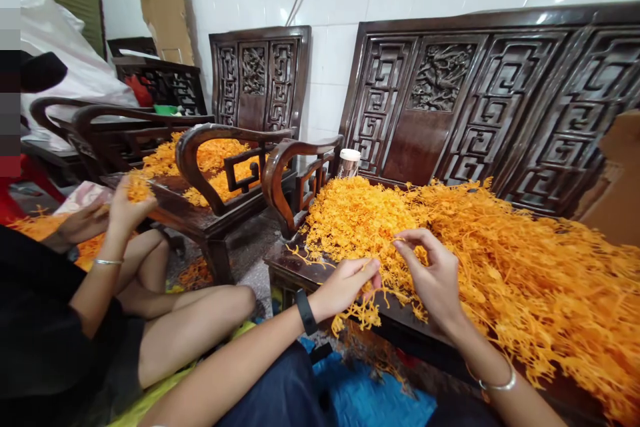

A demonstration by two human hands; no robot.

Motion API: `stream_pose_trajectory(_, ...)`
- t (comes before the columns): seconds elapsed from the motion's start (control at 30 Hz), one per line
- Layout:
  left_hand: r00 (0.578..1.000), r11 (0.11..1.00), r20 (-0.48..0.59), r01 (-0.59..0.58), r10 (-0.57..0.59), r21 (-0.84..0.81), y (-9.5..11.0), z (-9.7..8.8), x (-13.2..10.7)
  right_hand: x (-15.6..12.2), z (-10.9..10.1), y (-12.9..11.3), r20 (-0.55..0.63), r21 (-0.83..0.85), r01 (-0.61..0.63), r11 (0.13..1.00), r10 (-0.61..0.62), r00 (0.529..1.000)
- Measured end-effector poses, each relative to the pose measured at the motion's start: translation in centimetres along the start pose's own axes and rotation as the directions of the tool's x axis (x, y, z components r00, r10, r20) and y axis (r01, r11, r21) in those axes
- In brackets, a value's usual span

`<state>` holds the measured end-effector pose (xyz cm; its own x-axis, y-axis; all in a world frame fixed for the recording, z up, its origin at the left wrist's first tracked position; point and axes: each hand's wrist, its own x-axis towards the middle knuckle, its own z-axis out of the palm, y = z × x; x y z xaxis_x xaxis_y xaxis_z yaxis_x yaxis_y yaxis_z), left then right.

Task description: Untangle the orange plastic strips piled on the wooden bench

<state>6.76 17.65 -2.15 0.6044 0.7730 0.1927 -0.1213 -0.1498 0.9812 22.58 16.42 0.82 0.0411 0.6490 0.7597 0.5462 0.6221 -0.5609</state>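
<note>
Orange, thin, branching strands like cordyceps fungus lie on the dark wooden bench: a short-pieced pile (360, 213) on the left and a large heap of longer strands (545, 287) on the right. My left hand (345, 285), closed in front of the left pile, grips a small clump of orange strands (359, 315) whose branched ends hang below the fingers. My right hand (434, 275) is just beside it, thumb and forefinger pinched at the pile's edge on what seems a tiny orange strand. The other fingers of that hand are curled.
A co-worker's hands (131, 203) hold orange strands at the left. Beside them stands a carved wooden chair (220, 230) with more strands on its seat. A white-lidded bottle (349, 164) is behind the pile. Blue sheeting (370, 390) covers the floor below.
</note>
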Motion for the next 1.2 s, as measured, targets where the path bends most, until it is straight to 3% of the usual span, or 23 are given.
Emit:
stream_pose_trajectory(0.1,1.000,1.000,-0.023,-0.014,0.014,-0.007,0.6,0.4,-0.1,0.3,0.2,-0.4,-0.095,-0.123,0.110,0.986,-0.122,0.988)
stream_pose_trajectory(0.2,0.999,0.999,-0.043,-0.035,0.034,-0.014,1.2,0.9,-0.2,0.7,0.3,-0.7,-0.161,-0.197,0.139,0.971,-0.171,0.972)
stream_pose_trajectory(0.53,0.998,0.991,-0.054,-0.048,0.042,-0.124,1.8,2.8,0.4,1.1,-0.4,-0.3,-0.300,-0.031,0.045,0.999,-0.052,0.952)
stream_pose_trajectory(0.67,0.996,0.990,-0.071,-0.056,0.047,-0.127,2.2,3.2,0.5,1.3,-0.1,-0.5,-0.314,-0.015,0.046,0.999,-0.048,0.948)
stream_pose_trajectory(0.73,0.997,0.991,-0.075,-0.036,0.026,-0.131,2.3,3.3,0.2,2.1,-1.0,0.0,-0.335,-0.026,0.052,0.998,-0.058,0.941)
stream_pose_trajectory(0.8,0.999,0.996,-0.041,0.000,-0.004,-0.089,2.2,3.3,-0.5,3.7,-3.0,1.1,-0.476,-0.046,0.046,0.998,-0.062,0.877)
stream_pose_trajectory(0.9,1.000,1.000,0.001,0.013,-0.013,-0.003,1.6,2.9,-1.3,5.9,-6.4,2.8,-0.789,0.012,0.065,0.998,-0.031,0.614)
stream_pose_trajectory(0.93,1.000,1.000,-0.004,0.005,-0.005,0.009,1.3,2.6,-1.3,6.4,-7.0,3.1,-0.810,0.048,0.109,0.993,-0.025,0.585)
stream_pose_trajectory(1.0,0.999,1.000,-0.043,-0.007,0.007,0.005,0.7,1.9,-1.0,6.5,-6.8,2.9,-0.726,0.082,0.137,0.987,-0.035,0.686)
stream_pose_trajectory(1.07,0.995,1.000,-0.102,-0.020,0.020,0.002,0.2,1.1,-0.3,6.1,-5.4,2.3,-0.597,0.081,0.127,0.989,-0.054,0.801)
stream_pose_trajectory(1.13,0.982,0.999,-0.188,-0.037,0.030,-0.035,0.0,0.3,0.3,6.0,-3.5,2.3,-0.554,0.059,0.119,0.991,-0.067,0.830)
stream_pose_trajectory(1.2,0.962,0.994,-0.270,-0.060,0.033,-0.092,0.1,-0.3,0.6,6.7,-2.0,3.3,-0.578,0.017,0.118,0.993,-0.086,0.812)
